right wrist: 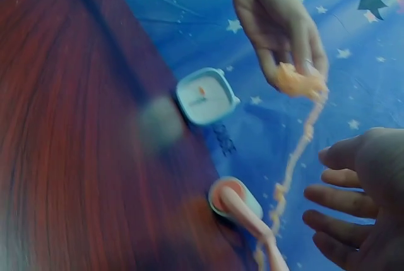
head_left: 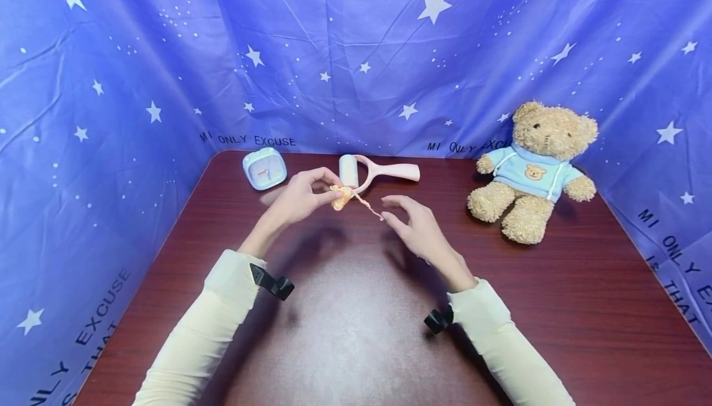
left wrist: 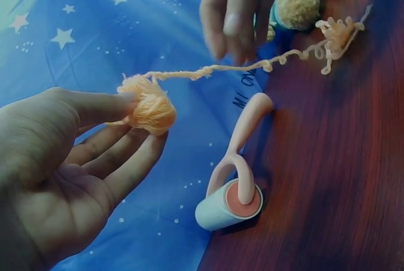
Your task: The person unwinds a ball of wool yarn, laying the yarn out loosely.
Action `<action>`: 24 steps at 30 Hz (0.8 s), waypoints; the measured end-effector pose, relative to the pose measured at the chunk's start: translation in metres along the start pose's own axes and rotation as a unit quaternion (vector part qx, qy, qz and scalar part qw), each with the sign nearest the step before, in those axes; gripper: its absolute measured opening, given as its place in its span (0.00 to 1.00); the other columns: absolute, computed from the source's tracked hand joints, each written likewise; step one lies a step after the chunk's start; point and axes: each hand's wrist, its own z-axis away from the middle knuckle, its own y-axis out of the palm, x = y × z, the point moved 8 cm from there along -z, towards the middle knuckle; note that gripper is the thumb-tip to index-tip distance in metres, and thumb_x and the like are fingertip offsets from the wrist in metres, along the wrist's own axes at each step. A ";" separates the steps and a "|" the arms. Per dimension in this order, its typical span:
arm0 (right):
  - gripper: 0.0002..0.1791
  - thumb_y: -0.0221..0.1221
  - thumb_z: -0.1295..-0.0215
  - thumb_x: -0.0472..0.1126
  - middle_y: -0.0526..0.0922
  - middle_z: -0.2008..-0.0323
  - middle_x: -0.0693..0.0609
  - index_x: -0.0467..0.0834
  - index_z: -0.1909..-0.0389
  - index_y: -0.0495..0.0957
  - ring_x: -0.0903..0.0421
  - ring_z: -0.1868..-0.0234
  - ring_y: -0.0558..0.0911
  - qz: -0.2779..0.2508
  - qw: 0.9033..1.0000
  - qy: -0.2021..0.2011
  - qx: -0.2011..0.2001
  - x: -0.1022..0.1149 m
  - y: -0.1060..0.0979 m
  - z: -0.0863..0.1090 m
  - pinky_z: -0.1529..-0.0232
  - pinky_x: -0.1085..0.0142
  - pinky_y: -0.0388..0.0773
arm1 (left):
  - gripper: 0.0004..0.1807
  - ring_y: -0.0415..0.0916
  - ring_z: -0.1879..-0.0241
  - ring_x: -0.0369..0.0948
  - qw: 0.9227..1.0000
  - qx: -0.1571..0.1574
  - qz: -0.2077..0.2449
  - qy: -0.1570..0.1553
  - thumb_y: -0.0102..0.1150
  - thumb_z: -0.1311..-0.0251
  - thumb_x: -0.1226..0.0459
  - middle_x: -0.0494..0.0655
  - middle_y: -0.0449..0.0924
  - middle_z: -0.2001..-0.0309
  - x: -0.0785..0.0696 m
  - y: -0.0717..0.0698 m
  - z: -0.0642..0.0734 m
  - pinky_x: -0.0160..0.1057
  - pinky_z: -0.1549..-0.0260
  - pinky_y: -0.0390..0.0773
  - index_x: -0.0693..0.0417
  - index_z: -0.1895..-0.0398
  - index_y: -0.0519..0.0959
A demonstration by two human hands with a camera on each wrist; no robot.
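My left hand (head_left: pixel 295 201) pinches a small bundle of orange yarn (left wrist: pixel 151 108) between thumb and fingers, held up over the far part of the table. From the bundle a kinked strand (left wrist: pixel 214 67) runs across toward the right, ending in a loopy tuft (left wrist: pixel 339 36) in the left wrist view. My right hand (head_left: pixel 425 236) is beside the strand's far end, its thumb tip close to it in the head view. In the right wrist view its fingers (right wrist: pixel 344 201) are spread and relaxed, with the strand passing in front of them and nothing gripped.
Behind the yarn lies a lint roller (head_left: pixel 348 170) with a pink handle. A light blue alarm clock (head_left: pixel 266 169) stands at the back left. At the right sits a teddy bear (head_left: pixel 534 173) in a blue sweater. A starry blue curtain (head_left: pixel 367 103) surrounds the dark wooden table (head_left: pixel 345 332).
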 end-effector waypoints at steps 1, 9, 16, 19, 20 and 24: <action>0.16 0.60 0.35 0.42 0.84 0.53 0.48 0.42 0.48 0.77 0.50 0.55 0.81 -0.009 1.000 -0.001 0.001 0.002 0.004 -0.002 0.51 0.53 0.74 | 0.06 0.79 0.68 0.37 1.000 0.004 0.006 -0.003 0.63 0.42 0.70 0.52 0.82 0.68 0.001 0.001 0.000 0.34 0.66 0.80 0.59 0.62 0.79; 0.07 0.60 0.35 0.43 0.85 0.66 0.50 0.45 0.60 0.81 0.54 0.64 0.81 -0.091 0.996 0.013 -0.012 0.012 0.018 -0.010 0.60 0.58 0.79 | 0.08 0.81 0.65 0.38 0.996 0.027 0.081 -0.031 0.61 0.42 0.73 0.56 0.80 0.63 0.003 0.008 0.000 0.49 0.62 0.83 0.64 0.59 0.76; 0.04 0.61 0.36 0.39 0.83 0.72 0.45 0.42 0.64 0.80 0.58 0.73 0.78 -0.119 0.990 0.003 -0.070 0.012 0.003 -0.012 0.72 0.71 0.74 | 0.17 0.80 0.59 0.42 0.992 0.050 0.115 -0.025 0.56 0.39 0.74 0.58 0.76 0.57 0.000 0.011 0.002 0.48 0.61 0.83 0.62 0.45 0.74; 0.04 0.60 0.35 0.38 0.83 0.73 0.45 0.41 0.64 0.80 0.58 0.74 0.79 -0.125 0.988 0.019 -0.093 0.006 -0.004 -0.013 0.75 0.72 0.74 | 0.20 0.79 0.55 0.42 0.988 0.074 0.129 -0.029 0.54 0.36 0.73 0.61 0.76 0.53 0.001 0.014 0.004 0.47 0.58 0.82 0.57 0.41 0.73; 0.05 0.60 0.35 0.38 0.83 0.73 0.43 0.41 0.64 0.80 0.59 0.75 0.79 -0.128 0.987 0.025 -0.098 0.003 -0.006 -0.013 0.77 0.72 0.74 | 0.21 0.78 0.54 0.42 0.988 0.081 0.132 -0.029 0.53 0.36 0.72 0.61 0.75 0.51 0.001 0.015 0.004 0.46 0.58 0.82 0.58 0.40 0.73; 0.05 0.59 0.35 0.39 0.83 0.73 0.42 0.40 0.64 0.80 0.63 0.77 0.79 -0.126 0.985 0.048 -0.112 -0.004 -0.011 -0.012 0.78 0.74 0.73 | 0.19 0.78 0.53 0.40 0.983 0.096 0.149 -0.037 0.52 0.35 0.72 0.60 0.76 0.48 0.003 0.018 0.006 0.44 0.55 0.81 0.63 0.41 0.73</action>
